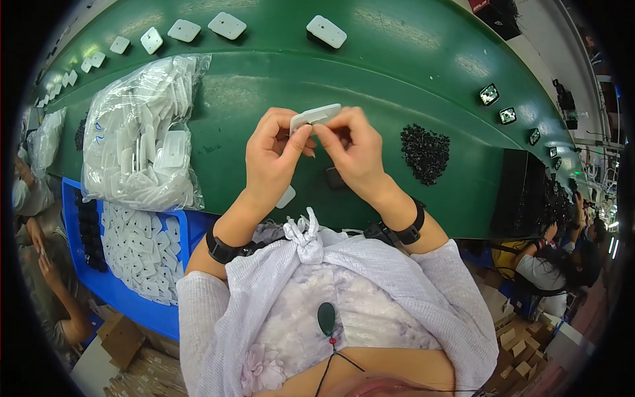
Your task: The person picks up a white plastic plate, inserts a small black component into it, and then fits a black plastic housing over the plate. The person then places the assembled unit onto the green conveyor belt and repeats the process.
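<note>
The left hand pinches the near left end of a rounded white plastic cover between thumb and fingers, at the upper centre of the frame. The right hand grips the cover's right side, its thumb close to the left thumb. Right of centre, a heap of small black parts lies on the green tabletop. At left, a clear plastic bag full of white pieces sits above a blue bin.

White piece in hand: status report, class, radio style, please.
Left hand holding white piece, right hand at it. Piece raised above green bench. Fingers partly covering it.
</note>
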`<state>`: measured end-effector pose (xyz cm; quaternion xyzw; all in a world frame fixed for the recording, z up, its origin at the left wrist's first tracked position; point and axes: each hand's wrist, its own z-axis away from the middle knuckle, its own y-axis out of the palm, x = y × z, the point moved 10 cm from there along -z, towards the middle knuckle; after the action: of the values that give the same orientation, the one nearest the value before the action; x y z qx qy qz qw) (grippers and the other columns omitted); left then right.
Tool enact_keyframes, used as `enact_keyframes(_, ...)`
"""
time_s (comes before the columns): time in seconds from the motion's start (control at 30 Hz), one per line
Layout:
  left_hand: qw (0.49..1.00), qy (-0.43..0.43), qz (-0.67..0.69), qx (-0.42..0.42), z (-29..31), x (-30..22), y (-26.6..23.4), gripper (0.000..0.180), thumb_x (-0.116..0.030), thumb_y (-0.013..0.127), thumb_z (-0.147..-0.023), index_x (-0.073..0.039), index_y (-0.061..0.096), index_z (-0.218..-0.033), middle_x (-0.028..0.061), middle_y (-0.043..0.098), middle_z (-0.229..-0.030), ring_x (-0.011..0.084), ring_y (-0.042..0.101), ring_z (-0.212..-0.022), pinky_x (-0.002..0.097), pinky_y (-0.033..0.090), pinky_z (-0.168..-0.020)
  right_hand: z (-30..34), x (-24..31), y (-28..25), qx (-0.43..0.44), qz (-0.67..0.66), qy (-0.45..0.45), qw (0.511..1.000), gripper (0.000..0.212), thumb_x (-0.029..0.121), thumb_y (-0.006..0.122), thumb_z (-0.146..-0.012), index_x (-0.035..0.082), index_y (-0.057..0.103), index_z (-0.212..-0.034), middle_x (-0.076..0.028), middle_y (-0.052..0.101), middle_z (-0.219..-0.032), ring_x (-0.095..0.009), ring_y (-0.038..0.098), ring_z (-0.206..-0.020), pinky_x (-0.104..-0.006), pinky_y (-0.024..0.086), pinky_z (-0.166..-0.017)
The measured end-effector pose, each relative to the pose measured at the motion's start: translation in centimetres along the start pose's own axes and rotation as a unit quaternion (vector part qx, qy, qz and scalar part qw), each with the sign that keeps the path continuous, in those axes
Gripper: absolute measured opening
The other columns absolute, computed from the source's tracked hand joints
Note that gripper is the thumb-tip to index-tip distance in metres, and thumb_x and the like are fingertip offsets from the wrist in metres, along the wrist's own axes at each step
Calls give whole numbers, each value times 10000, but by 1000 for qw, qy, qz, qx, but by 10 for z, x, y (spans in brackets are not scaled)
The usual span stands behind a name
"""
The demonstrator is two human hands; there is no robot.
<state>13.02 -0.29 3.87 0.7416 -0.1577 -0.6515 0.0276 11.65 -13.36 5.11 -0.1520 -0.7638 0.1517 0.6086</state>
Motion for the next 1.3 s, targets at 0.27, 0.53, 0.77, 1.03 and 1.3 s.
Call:
enact_keyframes(0.27, 994, -89, 36, 51, 1, 13, 9, 83, -35, 580, -916, 46, 572, -927, 74, 534, -961, 127, 612, -747, 246, 531, -623, -8, -7, -16, 39, -75, 63, 994, 236, 135, 736, -812, 60, 529, -897, 16, 487, -850, -55, 418, -704, -201, 345, -615)
enact_keyframes(0.53, 981, -173, 39, 83, 0, 37, 12, 120, -81, 549, -944, 33, 579, -960, 48, 592, -826, 116, 607, -684, 220, 499, -606, -1, -42, 5, 95, -241, 146, 955, 246, 142, 734, -822, 70, 501, -856, 37, 495, -810, -36, 446, -731, -211, 382, -644)
enact_keyframes(0.77, 969, -162, -189, -2, -46, 59, -33, 99, -27, 484, -933, 6, 577, -948, 87, 602, -813, 136, 582, -665, 269, 483, -625, 20, 5, -20, 174, 212, -95, 957, 551, 211, 812, -630, 99, 570, -1112, -94, 544, -1146, -282, 534, -1020, -361, 438, -859)
enact_keyframes(1.03, 844, 98, -522, 80, -50, 26, 15, 264, -143, 670, -807, -70, 567, -1039, 108, 529, -961, 319, 561, -872, 396, 473, -741, 41, -9, -33, 178, 177, -82, 965, 520, 46, 757, -666, 43, 580, -1155, -106, 611, -1106, -311, 569, -1017, -379, 490, -839)
enact_keyframes(1.3, 832, 178, -493, 183, -14, 12, 33, 575, 6, 689, -710, -47, 496, -1249, 130, 564, -1170, 292, 520, -1126, 413, 402, -949, -9, -25, -57, 42, 118, -29, 992, 462, 37, 699, -772, 30, 574, -1218, -145, 610, -1144, -289, 578, -1079, -344, 454, -921)
